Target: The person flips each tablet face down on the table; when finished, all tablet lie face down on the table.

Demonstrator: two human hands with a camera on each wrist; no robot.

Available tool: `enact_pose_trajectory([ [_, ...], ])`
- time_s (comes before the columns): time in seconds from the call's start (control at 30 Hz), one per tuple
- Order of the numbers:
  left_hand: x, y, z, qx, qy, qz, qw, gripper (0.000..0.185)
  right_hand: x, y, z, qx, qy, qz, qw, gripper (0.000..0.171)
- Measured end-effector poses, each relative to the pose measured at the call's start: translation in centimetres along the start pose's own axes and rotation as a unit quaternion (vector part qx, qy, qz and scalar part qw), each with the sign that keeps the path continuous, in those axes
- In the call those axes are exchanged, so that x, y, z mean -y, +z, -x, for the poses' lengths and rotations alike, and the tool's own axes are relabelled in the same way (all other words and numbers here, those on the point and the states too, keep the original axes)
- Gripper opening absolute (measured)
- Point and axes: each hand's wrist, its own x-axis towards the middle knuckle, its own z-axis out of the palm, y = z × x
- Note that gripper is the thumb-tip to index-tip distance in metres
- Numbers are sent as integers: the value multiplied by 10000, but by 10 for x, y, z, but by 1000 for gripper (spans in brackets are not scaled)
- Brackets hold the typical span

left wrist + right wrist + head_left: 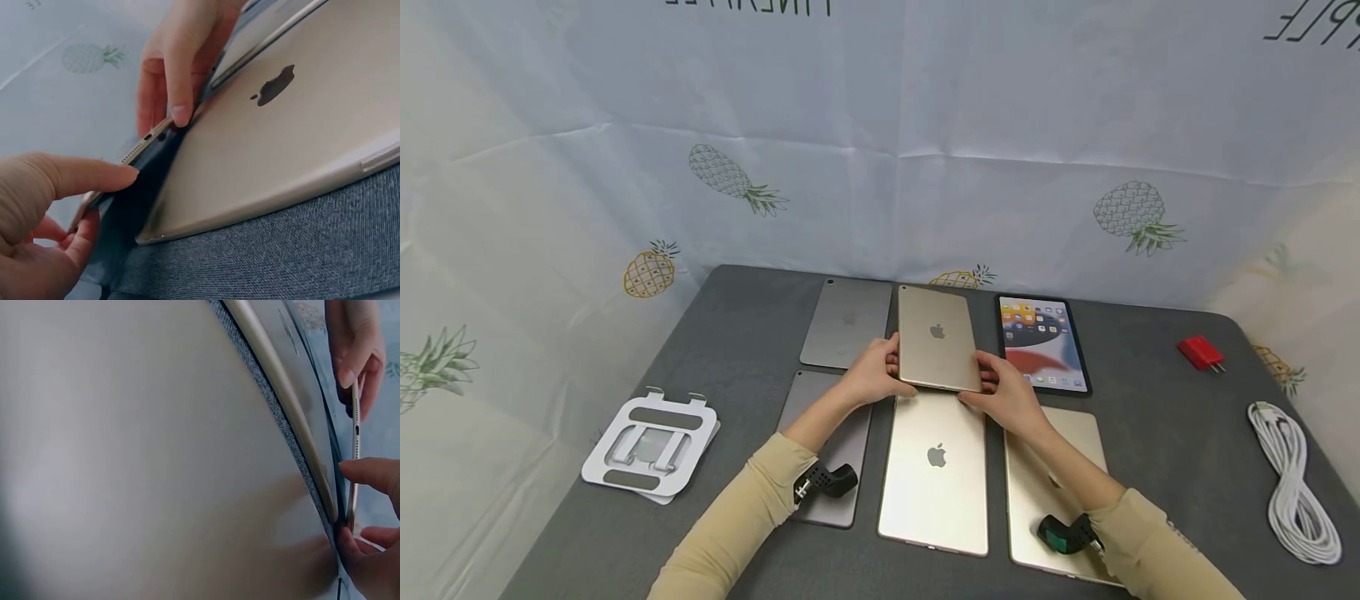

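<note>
My left hand [874, 375] and right hand [1006, 396] pinch the two near corners of a gold tablet [937, 333], its back with the dark apple logo facing up. In the left wrist view, its near edge [139, 149] shows a charging port and speaker holes, raised above the surface, with thumbs on top and fingers beneath. Directly nearer me lies a larger gold tablet [934, 492], back up. Under my left forearm is a grey tablet [823, 442], with another grey tablet [848, 321] beyond it. A further gold tablet [1030, 525] lies partly hidden beneath my right forearm.
A black-framed tablet [1043, 343] with a lit home screen lies at the back right. A white folding stand [651, 446] sits on the left of the dark grey table [752, 333]. On the right are a red plug adapter [1201, 353] and a bundled white cable [1292, 483].
</note>
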Motion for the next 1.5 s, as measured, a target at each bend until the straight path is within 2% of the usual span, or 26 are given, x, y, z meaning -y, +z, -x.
enact_pose_trajectory([
  [0.17,2,1,-1,-269,-72,-692,9972,102,1,-2,1,-91,1,77,9999,73],
  [0.3,7,1,-4,-462,6,-966,9943,91,2,-4,-1,-241,-1,138,9996,71],
  [0.57,15,4,-8,-999,399,-1282,9859,69,1,-4,-5,-300,17,49,9995,69],
  [0.77,16,8,-11,-1254,658,-1752,9743,57,0,-3,-10,-241,136,165,9995,68],
  [0.93,17,10,-12,-1294,706,-1903,9706,56,0,-2,-12,-191,222,167,9994,70],
  [1.27,14,10,-11,-1221,657,-2011,9697,58,0,-1,-13,-111,391,20,9992,72],
  [1.5,9,9,-11,-967,477,-2236,9687,49,0,0,-12,-1,391,24,9992,72],
])
